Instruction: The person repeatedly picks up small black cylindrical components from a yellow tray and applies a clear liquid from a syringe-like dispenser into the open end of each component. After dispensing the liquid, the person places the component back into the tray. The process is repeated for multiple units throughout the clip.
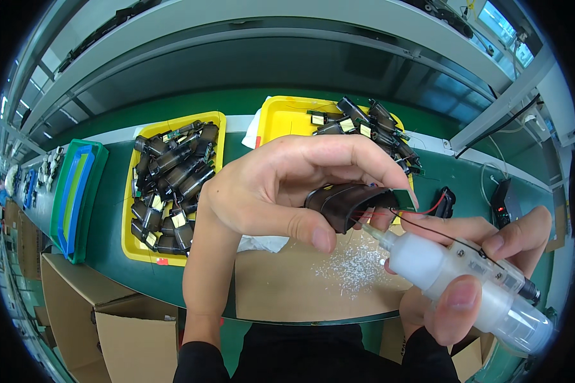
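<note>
My left hand is raised over the bench and grips a dark translucent oval shell with a small green circuit board and red and black wires at its right end. My right hand holds a clear white dispenser tool, and its thin nozzle tip points at the shell's right end, close to the wires. Thumb and fingers wrap around the tool's barrel.
A yellow tray at the left holds several dark shells; a second yellow tray sits behind my left hand. Stacked green and blue trays stand far left. A brown mat carries white crumbs. Cardboard boxes sit below the green bench.
</note>
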Demonstrator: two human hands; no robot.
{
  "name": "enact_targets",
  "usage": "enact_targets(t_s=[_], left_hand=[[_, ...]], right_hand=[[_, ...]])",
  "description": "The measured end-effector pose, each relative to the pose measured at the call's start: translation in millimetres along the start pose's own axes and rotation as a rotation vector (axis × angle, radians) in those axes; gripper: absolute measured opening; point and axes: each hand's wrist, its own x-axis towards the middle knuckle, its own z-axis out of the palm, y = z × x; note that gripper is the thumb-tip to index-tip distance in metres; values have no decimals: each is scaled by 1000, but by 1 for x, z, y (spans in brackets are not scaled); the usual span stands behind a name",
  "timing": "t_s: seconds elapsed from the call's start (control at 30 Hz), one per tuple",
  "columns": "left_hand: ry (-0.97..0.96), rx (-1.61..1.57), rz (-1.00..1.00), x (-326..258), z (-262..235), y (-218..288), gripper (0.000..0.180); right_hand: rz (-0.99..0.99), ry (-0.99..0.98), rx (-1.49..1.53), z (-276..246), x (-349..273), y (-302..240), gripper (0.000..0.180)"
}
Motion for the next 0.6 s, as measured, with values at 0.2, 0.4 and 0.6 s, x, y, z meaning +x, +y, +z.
enact_targets(t_s=[0.2, 0.4, 0.6], left_hand=[[19, 18, 21, -2, 0, 0, 61], [6, 14, 31, -3, 0, 0, 61], [-6, 28, 37, -2, 1, 2, 62]], right_hand=[[32, -92, 71, -4, 2, 1, 48], [106, -203, -46, -33, 3, 4, 39], [-64, -179, 82, -17, 5, 12, 38]])
